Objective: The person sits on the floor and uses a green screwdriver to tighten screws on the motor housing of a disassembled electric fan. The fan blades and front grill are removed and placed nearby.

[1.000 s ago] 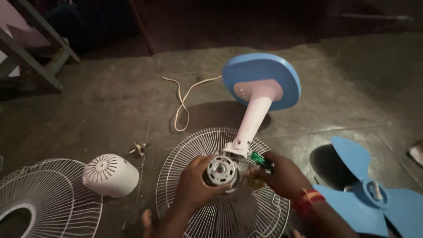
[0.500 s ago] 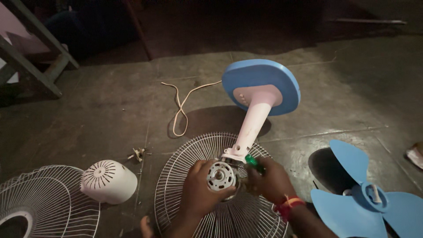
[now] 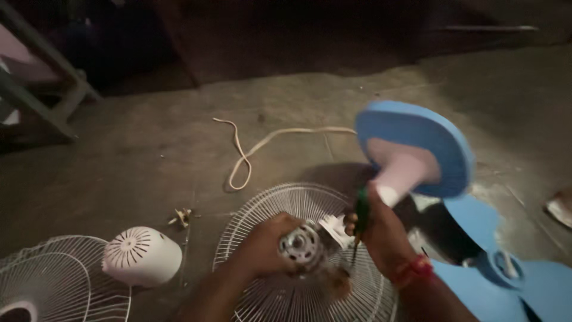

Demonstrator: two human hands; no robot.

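While gripping the bare fan motor [image 3: 302,245] from the left, left hand [image 3: 266,245] wrapped around its metal casing, fingers closed on it. Right hand [image 3: 381,235] closed around a green-handled screwdriver [image 3: 360,216], shaft angled down toward the motor's white rear mount. Red band on the right wrist. Motor held just above a white wire fan guard [image 3: 298,262] lying flat on the concrete floor [image 3: 149,149]. Fan's stand tilted up to the right, white neck [image 3: 400,176] leading to a round blue base [image 3: 417,143], blurred. Blue fan blade [image 3: 506,268] on the floor at far right. White domed motor cover [image 3: 142,256] left of the guard, beside a second wire guard [image 3: 53,280]. Pale power cord [image 3: 250,149] looped on the floor beyond.
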